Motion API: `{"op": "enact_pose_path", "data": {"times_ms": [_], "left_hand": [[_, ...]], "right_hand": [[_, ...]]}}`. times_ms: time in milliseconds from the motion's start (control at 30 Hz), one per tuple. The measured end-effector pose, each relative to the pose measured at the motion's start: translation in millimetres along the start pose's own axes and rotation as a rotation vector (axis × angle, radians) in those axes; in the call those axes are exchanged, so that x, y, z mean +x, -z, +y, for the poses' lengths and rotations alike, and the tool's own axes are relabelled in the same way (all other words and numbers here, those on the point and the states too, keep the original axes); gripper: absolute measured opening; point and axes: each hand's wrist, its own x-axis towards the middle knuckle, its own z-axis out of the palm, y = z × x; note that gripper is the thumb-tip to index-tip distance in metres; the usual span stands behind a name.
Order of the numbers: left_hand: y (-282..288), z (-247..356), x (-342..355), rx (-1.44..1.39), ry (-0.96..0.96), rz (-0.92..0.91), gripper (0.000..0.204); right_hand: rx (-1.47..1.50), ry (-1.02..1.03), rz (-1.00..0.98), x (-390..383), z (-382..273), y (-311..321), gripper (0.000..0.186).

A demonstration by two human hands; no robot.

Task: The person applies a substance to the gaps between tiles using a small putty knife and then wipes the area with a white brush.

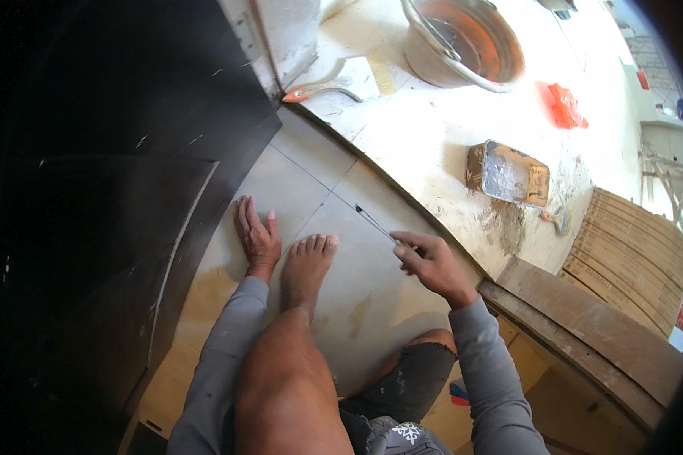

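My right hand [431,265] pinches a thin, light-coloured rod-like tool [376,224] with a small dark tip; its exact kind is too small to tell. The tip rests at or just above a grey tile [372,186], close to a joint line between tiles. My left hand [259,236] lies flat on the tiles with its fingers stretched out, beside my bare foot [307,265]. That hand holds nothing.
A dark panel [129,152] stands along the left. On the white surface at the upper right are a bucket [425,57], a wide brush [353,80], a red plastic bag [565,108], a dirty metal tin [474,168] and a small brush [560,220]. Brown cardboard [622,250] lies farther right.
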Motion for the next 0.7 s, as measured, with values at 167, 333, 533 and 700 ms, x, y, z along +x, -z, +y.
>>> {"op": "enact_pose_path", "data": {"times_ms": [167, 333, 533, 700], "left_hand": [[-1, -5, 1, 0.002, -0.02, 0.031, 0.055], [-2, -3, 3, 0.006, -0.022, 0.035, 0.056], [-3, -4, 3, -0.004, -0.019, 0.041, 0.055], [0, -5, 3, -0.015, -0.02, 0.036, 0.055]], "right_hand": [[-0.687, 0.28, 0.134, 55, -16, -32, 0.031], [-0.929, 0.314, 0.136, 80, -12, -42, 0.03], [-1.004, 0.314, 0.115, 89, -1, -56, 0.035], [-1.036, 0.271, 0.056, 82, -7, -53, 0.033]]}}
